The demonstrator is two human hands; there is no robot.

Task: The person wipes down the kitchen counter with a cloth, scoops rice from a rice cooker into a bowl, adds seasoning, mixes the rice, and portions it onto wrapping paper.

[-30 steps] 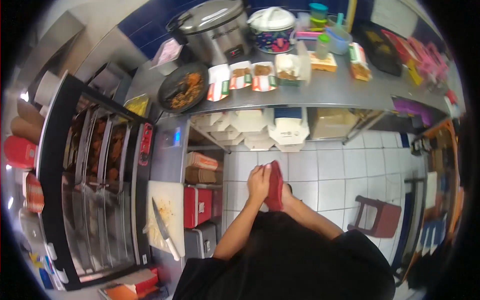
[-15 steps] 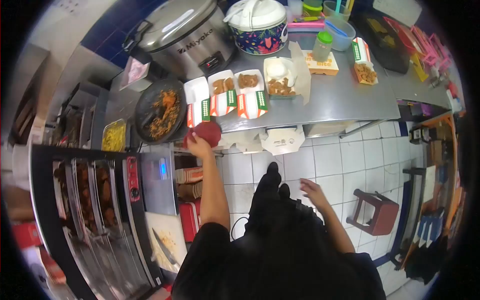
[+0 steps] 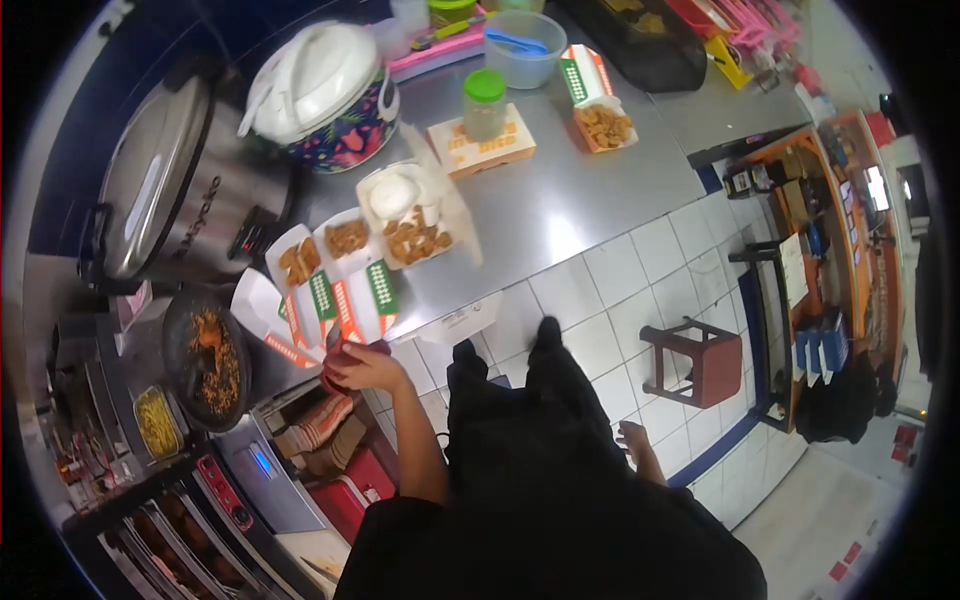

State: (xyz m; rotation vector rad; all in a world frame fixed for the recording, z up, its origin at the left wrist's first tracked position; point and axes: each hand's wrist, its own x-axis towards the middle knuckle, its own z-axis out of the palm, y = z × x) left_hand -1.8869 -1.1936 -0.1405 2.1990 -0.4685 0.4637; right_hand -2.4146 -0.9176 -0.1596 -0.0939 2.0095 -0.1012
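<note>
My left hand (image 3: 368, 370) is closed around a dark red cloth (image 3: 340, 362) at the front edge of the steel counter (image 3: 570, 210). Just beyond it stand paper boxes with green and orange print: an empty one (image 3: 262, 305), one with fried pieces (image 3: 299, 262) and another with fried pieces (image 3: 347, 238). Beside them a larger open box (image 3: 415, 240) contains white rice and brown fried pieces. My right hand (image 3: 632, 440) hangs low over the floor at my side, fingers loosely bent and apart, with nothing in it.
To the left are a rice cooker (image 3: 165, 190), a black stone mortar (image 3: 205, 360) with reddish food and a tray of yellow-green strips (image 3: 158, 420). A floral pot (image 3: 325, 100), a green-lidded jar (image 3: 485, 105) and a box of fried bits (image 3: 606, 126) stand farther back. A brown stool (image 3: 705, 368) is on the floor.
My view has turned and moved right, so the counter appears slanted. My left hand keeps hold of the red cloth, now closer to the printed boxes. The right hand has dropped lower.
</note>
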